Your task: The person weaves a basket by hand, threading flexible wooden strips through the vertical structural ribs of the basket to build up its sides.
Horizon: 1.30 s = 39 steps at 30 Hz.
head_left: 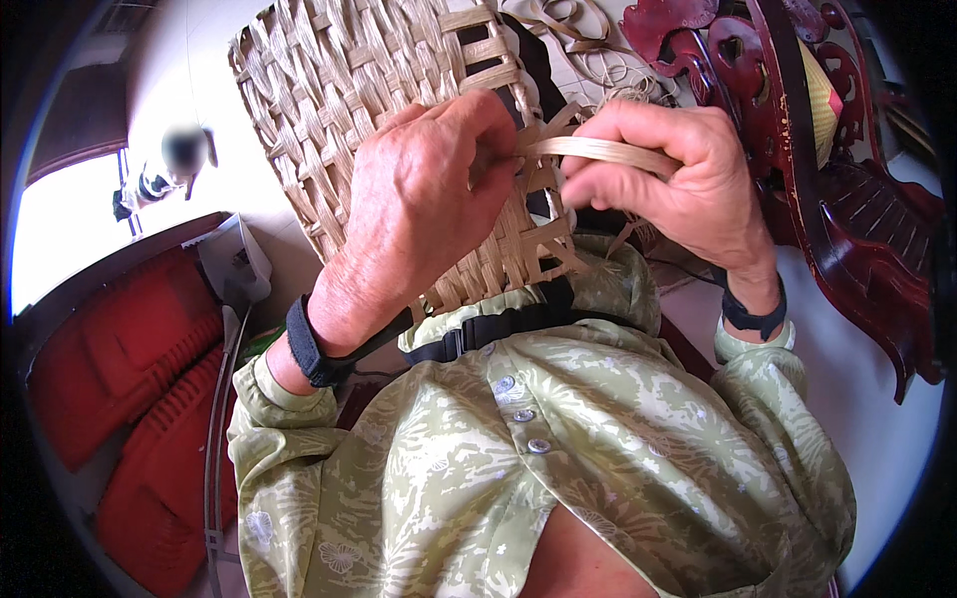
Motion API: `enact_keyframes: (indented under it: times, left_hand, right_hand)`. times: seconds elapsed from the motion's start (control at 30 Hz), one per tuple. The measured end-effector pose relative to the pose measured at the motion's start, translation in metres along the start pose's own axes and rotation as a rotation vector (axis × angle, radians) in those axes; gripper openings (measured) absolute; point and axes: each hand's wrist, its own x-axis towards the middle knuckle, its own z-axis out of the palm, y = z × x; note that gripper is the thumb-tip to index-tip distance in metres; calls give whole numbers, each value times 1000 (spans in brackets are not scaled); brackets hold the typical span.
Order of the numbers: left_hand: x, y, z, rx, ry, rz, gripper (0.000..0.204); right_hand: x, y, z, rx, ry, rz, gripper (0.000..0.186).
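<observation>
A woven panel of flat, pale tan strips leans across my lap in a checkered weave, with loose strip ends and gaps along its right edge. My left hand is closed over that edge, its fingers pinching one end of a pale fibre strip. From there the strip arches over to my right hand, where it passes between the bent fingers and thumb. The left fingertips are partly hidden behind the hand. Both wrists wear dark straps.
Carved dark red wooden furniture stands close on the right. Loose strips lie beyond the panel. Red cushions are at the left, near a pale container. A blurred person is at the far left.
</observation>
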Motion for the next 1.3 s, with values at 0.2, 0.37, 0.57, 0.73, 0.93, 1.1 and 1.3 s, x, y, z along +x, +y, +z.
enact_keyframes:
  times: [0.2,0.37,0.57,0.73,0.93,1.1,1.3]
  left_hand:
    - [5,5,2,152,-25,-125,18]
    - [8,9,0,286,-75,-32,22]
    - [-3,8,8,271,19,-59,24]
    - [-4,7,12,278,71,-119,22]
    - [-2,6,12,293,55,-43,15]
    - [-1,11,20,384,79,-57,16]
    - [-6,12,26,499,127,-75,23]
  right_hand:
    - [18,-8,-14,320,136,0,56]
    - [37,10,12,146,-15,200,9]
    - [35,15,10,-352,31,-130,24]
    - [-6,24,19,-406,-26,-62,26]
    - [-29,-4,32,59,192,150,22]
    - [4,3,27,-233,311,-152,18]
    - [29,12,29,-611,31,-241,10]
